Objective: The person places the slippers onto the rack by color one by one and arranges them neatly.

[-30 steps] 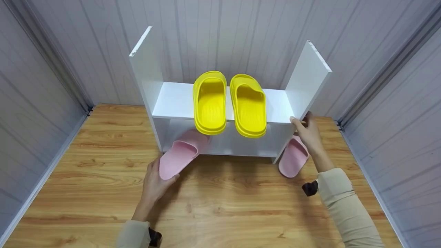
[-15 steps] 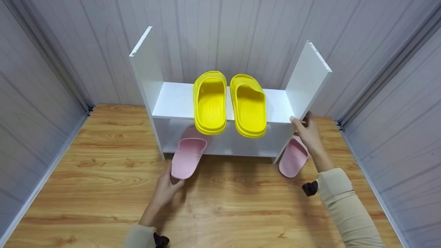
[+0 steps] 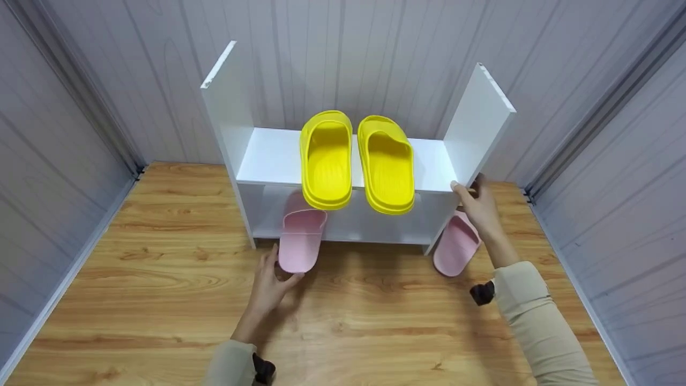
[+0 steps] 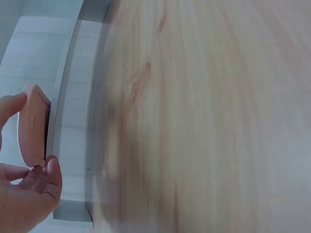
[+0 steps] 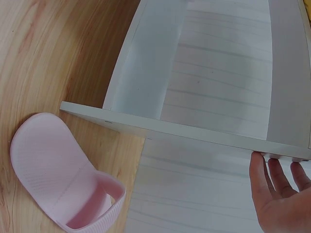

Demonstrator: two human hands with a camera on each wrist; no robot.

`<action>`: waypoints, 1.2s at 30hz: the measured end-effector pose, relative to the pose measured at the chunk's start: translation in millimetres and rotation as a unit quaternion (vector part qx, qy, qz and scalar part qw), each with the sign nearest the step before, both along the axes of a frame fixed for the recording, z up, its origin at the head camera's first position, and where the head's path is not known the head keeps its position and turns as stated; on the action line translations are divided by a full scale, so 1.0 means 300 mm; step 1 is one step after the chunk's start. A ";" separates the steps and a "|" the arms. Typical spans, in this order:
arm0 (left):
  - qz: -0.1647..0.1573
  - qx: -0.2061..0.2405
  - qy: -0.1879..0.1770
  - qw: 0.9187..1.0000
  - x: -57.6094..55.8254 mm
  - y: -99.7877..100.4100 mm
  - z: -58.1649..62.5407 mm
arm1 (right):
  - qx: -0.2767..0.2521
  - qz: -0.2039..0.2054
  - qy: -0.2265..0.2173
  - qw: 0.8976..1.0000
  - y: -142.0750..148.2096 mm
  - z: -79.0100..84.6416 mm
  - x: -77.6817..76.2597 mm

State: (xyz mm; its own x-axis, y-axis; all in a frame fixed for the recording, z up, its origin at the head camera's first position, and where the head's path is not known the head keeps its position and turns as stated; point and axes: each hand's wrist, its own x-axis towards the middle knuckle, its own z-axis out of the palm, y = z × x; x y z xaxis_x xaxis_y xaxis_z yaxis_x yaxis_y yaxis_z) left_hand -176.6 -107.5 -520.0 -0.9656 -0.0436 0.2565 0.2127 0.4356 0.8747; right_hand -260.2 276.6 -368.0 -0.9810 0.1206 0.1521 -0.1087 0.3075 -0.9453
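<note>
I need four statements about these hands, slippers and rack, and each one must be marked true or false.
1. The left hand pinches a pink slipper by its heel end. True.
2. Both yellow slippers rest on the upper shelf of the white shoe rack. True.
3. The right hand holds a yellow slipper. False: it grips the side panel.
4. The other pink slipper lies on the upper shelf. False: it lies on the floor, outside the rack.
</note>
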 end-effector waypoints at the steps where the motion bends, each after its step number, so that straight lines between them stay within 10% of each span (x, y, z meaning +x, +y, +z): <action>1: 0.000 0.002 0.001 1.000 -0.005 0.004 -0.002 | 0.000 0.000 0.000 1.000 0.000 0.000 0.000; 36: 0.018 -0.052 0.027 0.998 -0.133 0.057 -0.022 | 0.004 0.003 -0.006 1.000 0.005 0.000 0.000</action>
State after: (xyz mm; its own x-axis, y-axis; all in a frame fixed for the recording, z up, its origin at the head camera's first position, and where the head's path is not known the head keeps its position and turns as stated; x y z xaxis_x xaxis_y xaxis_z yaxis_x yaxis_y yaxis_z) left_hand -216.6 -90.3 -526.5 -0.9484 -0.0478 0.3133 0.2416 0.5309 0.8123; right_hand -260.2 278.2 -368.0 -0.9833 0.1137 0.1420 -0.0999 0.3143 -0.9441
